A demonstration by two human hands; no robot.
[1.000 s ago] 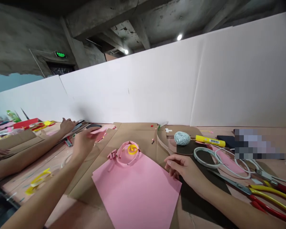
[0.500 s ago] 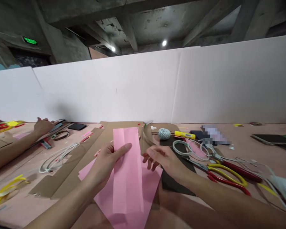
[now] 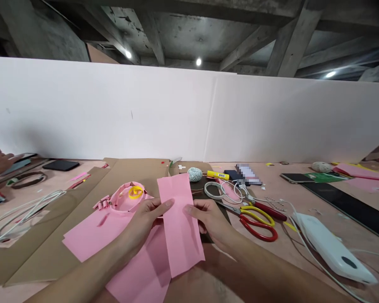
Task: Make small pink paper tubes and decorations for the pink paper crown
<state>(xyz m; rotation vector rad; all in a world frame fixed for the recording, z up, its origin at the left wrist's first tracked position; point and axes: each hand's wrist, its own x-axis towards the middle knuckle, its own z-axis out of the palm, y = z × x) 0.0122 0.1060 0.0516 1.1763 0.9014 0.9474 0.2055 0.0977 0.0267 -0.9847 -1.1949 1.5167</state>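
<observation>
Both pink-paper edges (image 3: 180, 223) — left hand (image 3: 143, 223), right hand (image 3: 208, 221)

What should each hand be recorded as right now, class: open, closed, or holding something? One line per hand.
Left hand: closed on the left edge of a folded pink paper strip.
Right hand: closed on its right edge.

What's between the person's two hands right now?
A folded pink paper strip spans the gap between the left hand and the right hand, held by both, over a larger pink sheet; the head view shows this.
</observation>
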